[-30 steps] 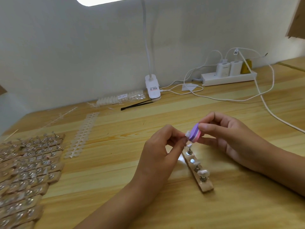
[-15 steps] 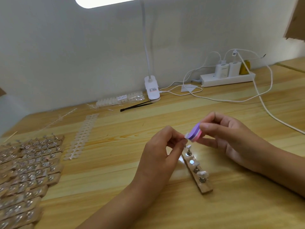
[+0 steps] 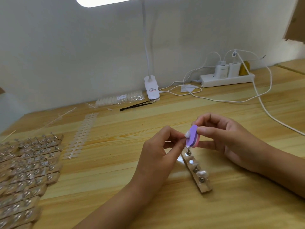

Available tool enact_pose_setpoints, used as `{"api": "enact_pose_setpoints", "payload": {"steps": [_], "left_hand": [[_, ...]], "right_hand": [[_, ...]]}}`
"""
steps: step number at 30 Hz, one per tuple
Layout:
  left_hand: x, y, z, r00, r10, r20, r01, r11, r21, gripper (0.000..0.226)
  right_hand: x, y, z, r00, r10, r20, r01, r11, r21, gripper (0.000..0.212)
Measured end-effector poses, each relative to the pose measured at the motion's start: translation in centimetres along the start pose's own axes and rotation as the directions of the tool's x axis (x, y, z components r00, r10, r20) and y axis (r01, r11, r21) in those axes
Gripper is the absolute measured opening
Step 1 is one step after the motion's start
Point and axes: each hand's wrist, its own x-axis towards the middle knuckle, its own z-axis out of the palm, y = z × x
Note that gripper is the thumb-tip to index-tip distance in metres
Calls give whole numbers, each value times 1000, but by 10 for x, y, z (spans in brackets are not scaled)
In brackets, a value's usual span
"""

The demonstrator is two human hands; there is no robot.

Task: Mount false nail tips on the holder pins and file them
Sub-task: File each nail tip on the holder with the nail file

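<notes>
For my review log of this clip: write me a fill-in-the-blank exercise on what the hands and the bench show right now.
1. The broad face of the file in the right hand is ____.
2. The left hand pinches a nail tip against the ____.
3. Black tweezers lie beside the ____ clamp.

Missing words: purple; file; lamp.

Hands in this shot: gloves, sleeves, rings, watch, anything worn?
Nothing worn. The left hand and right hand are bare: no gloves, rings or watch in view. The left forearm and right forearm are bare to the frame edge, no sleeves.
</notes>
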Motion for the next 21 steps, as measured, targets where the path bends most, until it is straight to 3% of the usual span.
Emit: {"api": "enact_pose_setpoints", "payload": {"steps": [5,14,18,21], "left_hand": [[-1,-1,0,1000,18,10,-18,1000,23,8],[-1,-2,0,999,34,4,-35,998,60,10],[-1,-1,1,998,69,14,-69,995,73,10],[-1,0,1,996,91,14,-92,992,86,7]], "right_hand": [[-2,0,0,999,-9,37,9,1000,-1,16],[-1,-1,1,999,-10,-45,10,1000,-9,15],[-2,-1,1,1000,22,11,-22,1000,-13,17],[0,-2,0,998,5,-61,-6,1000,-9,12]]}}
